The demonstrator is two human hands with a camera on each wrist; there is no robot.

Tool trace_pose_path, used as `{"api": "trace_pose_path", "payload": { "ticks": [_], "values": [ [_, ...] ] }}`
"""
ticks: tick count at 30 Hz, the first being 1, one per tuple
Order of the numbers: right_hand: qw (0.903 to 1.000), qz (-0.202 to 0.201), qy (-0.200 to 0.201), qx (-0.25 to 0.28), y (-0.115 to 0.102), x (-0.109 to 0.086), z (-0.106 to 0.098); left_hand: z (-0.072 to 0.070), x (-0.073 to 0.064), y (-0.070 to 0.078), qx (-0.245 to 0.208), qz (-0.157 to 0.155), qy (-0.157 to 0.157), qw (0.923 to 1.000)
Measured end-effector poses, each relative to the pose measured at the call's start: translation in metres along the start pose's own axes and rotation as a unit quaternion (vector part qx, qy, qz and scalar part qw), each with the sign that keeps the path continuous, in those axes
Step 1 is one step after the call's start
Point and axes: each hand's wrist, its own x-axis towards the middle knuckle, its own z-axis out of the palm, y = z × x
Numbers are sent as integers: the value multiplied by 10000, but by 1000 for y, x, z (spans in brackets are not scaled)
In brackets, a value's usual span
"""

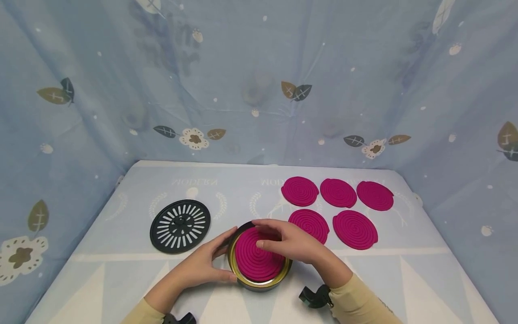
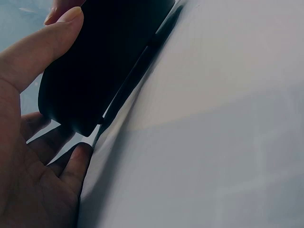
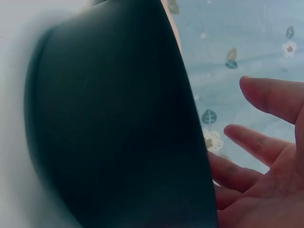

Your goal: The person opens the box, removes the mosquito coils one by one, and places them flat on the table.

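A round black tin (image 1: 258, 286) with a gold inner rim stands at the near middle of the table. My left hand (image 1: 206, 267) grips its left side, thumb at the near edge and fingers toward the back; the left wrist view shows the thumb (image 2: 52, 40) against the dark wall. In the tin lies a magenta mosquito coil (image 1: 256, 261), a flat spiral disc. Over its right part is my right hand (image 1: 293, 240), with fingertips by the far rim. Seen from the right wrist, this hand's fingers are spread and fairly straight beside the tin wall (image 3: 118, 118).
Several more magenta coils lie flat at the right, among them the near-right one (image 1: 355, 229) and the far-left one (image 1: 300, 191). On the left lies a black slotted round lid (image 1: 180, 226). Blue patterned cloth (image 1: 259, 90) hangs behind and beside the table.
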Motion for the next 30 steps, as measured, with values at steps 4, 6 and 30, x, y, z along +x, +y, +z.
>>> {"api": "trace_pose_path", "payload": {
  "ticks": [4,6,30],
  "values": [
    [9999,18,72,-89,1,1,1,0,0,-1,50,-3,24,10000],
    [9999,16,75,-73,1,1,2,0,0,-2,79,-49,28,10000],
    [9987,182,254,395,1,-1,-3,0,1,-1,1,-36,-5,10000]
  ]
}}
